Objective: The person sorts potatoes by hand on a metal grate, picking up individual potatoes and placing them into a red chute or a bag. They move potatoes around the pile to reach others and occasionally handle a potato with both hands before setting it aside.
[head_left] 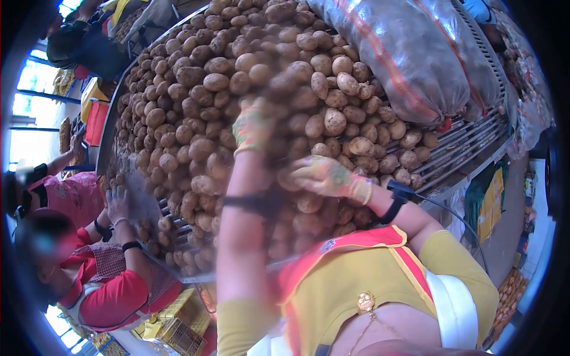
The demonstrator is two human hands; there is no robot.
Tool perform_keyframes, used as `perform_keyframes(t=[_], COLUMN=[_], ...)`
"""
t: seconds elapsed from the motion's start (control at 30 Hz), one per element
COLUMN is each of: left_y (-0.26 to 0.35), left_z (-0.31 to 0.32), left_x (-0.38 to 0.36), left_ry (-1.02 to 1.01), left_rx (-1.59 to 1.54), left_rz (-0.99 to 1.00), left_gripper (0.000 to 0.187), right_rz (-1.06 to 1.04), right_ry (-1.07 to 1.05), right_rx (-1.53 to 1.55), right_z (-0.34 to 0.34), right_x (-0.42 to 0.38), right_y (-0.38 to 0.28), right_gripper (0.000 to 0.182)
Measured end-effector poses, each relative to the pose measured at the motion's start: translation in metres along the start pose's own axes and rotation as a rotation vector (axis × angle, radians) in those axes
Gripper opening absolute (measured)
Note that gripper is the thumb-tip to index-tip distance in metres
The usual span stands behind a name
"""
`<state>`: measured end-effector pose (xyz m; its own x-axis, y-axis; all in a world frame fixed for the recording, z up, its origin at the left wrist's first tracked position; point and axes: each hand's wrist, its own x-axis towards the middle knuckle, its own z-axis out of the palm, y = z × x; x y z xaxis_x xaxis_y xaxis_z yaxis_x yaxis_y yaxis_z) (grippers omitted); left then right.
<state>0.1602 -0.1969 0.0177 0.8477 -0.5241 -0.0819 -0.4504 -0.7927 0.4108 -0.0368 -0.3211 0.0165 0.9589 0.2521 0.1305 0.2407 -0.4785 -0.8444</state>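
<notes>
Potatoes (178,113) lie in a large heap on a slatted metal table (460,148). My left hand (252,127), in a patterned glove, reaches far over the heap; its fingers are smeared by motion, and I cannot make out whether they hold anything. Nearer to my body, my right hand (332,178) wears a similar glove. Its fingers stretch out to the left over the potatoes, apart, with no potato visibly gripped. Blur covers the part of the heap between both hands.
Filled mesh sacks (404,59) with red stripes lie at the table's back right. A co-worker's gloved hand (117,204) rests at the left edge, beside a person in red (116,296). A cable (448,207) hangs by my right arm. Yellow crates (184,335) stand below left.
</notes>
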Motion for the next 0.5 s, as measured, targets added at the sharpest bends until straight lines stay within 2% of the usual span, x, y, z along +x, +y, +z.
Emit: perform_keyframes(t=[0.07,0.1,0.13,0.17,0.2,0.23,0.3,0.33,0.43,0.47,0.5], left_y=[-0.003,-0.006,-0.011,-0.014,-0.016,-0.018,-0.021,-0.009,-0.018,-0.034,-0.037], left_z=[-0.005,-0.007,-0.004,-0.001,-0.002,-0.001,0.001,-0.013,-0.012,-0.01,-0.003], left_x=[-0.025,-0.04,-0.056,-0.071,-0.081,-0.092,-0.109,-0.117,-0.132,-0.136,-0.141], left_ry=[-0.047,-0.072,-0.052,-0.031,0.026,0.046,0.1,0.198,0.22,0.172,0.282], left_rx=[-0.01,-0.013,-0.051,-0.09,-0.072,-0.179,-0.388,-0.725,-1.531,-1.531,-1.508], left_rz=[0.089,0.133,0.19,0.244,0.301,0.212,0.035,0.062,-0.287,-0.237,-0.269], left_gripper=[0.039,0.039,0.039,0.04,0.039,0.038,0.034,0.035,0.04,0.045,0.04], right_rz=[-0.051,-0.134,-0.182,0.117,0.127,0.093,0.165,0.206,0.289,0.302,0.312], right_ry=[0.355,0.474,0.461,0.493,0.52,0.493,0.479,0.474,0.412,0.363,0.315], right_rx=[-0.027,-0.307,-0.558,-0.775,-0.862,-1.043,-1.252,-1.241,-1.144,-1.067,-0.993], right_z=[-0.028,-0.055,-0.089,-0.106,-0.122,-0.132,-0.113,-0.103,-0.085,-0.082,-0.076], right_x=[-0.002,0.008,0.016,0.029,0.043,0.056,0.076,0.083,0.098,0.096,0.094], right_y=[0.01,0.021,0.032,0.031,0.051,0.065,0.095,0.095,0.08,0.062,0.047], right_gripper=[0.022,0.017,0.019,0.029,0.034,0.041,0.052,0.055,0.063,0.064,0.066])
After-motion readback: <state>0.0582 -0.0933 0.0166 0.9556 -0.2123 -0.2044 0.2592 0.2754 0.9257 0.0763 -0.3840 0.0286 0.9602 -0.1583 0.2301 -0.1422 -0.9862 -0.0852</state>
